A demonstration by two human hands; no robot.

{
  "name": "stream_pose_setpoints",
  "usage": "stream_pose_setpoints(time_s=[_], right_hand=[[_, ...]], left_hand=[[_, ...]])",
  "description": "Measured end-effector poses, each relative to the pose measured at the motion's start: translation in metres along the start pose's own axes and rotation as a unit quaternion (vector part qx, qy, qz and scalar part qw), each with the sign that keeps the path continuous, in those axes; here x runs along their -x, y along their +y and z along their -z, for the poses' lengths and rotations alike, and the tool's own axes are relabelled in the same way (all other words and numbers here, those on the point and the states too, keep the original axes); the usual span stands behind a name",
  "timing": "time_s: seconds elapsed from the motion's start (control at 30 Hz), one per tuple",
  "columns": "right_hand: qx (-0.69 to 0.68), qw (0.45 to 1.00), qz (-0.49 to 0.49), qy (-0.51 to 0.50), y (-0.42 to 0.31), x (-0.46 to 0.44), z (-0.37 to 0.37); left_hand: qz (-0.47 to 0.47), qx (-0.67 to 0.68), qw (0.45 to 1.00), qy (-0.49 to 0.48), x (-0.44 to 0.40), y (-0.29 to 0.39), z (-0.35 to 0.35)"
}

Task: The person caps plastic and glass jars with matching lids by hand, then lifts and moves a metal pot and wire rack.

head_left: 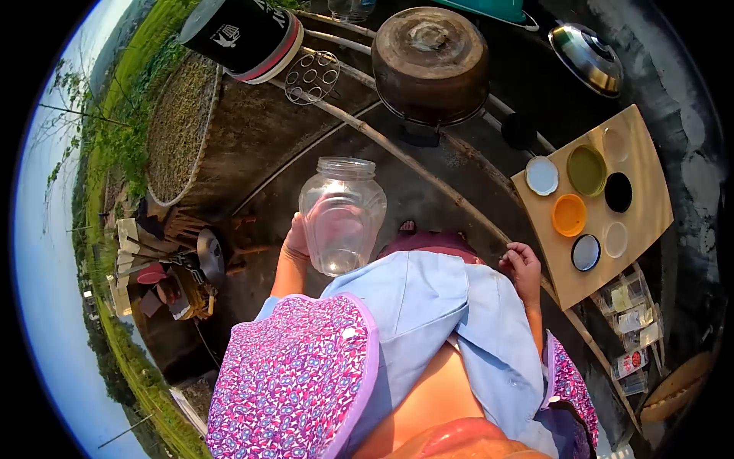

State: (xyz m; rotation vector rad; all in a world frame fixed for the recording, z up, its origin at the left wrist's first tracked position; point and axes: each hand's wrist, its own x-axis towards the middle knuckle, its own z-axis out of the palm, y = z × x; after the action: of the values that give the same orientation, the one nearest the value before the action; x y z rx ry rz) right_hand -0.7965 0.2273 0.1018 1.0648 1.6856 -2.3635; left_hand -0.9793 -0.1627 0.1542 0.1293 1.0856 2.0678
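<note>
A clear, ribbed plastic jar with a threaded, uncapped mouth is held upright in front of my body. My left hand grips it from the left side, its fingers partly showing through the wall. My right hand is beside a bamboo pole, fingers curled together; whether they hold anything is hidden. Just right of that hand lies a tan board bearing several round lids, among them an orange lid, an olive lid and a black lid.
An upturned, sooty pot rests on the poles ahead, beside a round metal rack and a black bucket. A shiny pot lid is at far right. Clear containers hang below the board. Firewood is piled left.
</note>
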Motion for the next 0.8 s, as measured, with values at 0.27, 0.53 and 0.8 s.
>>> stream_pose_setpoints(time_s=[0.27,0.53,0.8], right_hand=[[0.048,0.994,-0.014,-0.096,-0.022,-0.043,-0.044],[0.071,0.994,-0.021,-0.086,-0.028,-0.067,-0.138],[0.114,0.985,-0.001,-0.132,-0.055,-0.085,-0.267]], left_hand=[[-0.007,0.030,0.997,0.070,0.064,0.008,0.024],[-0.063,0.084,0.989,0.108,0.081,0.016,0.156],[0.014,0.098,0.995,0.027,0.073,0.133,0.195]])
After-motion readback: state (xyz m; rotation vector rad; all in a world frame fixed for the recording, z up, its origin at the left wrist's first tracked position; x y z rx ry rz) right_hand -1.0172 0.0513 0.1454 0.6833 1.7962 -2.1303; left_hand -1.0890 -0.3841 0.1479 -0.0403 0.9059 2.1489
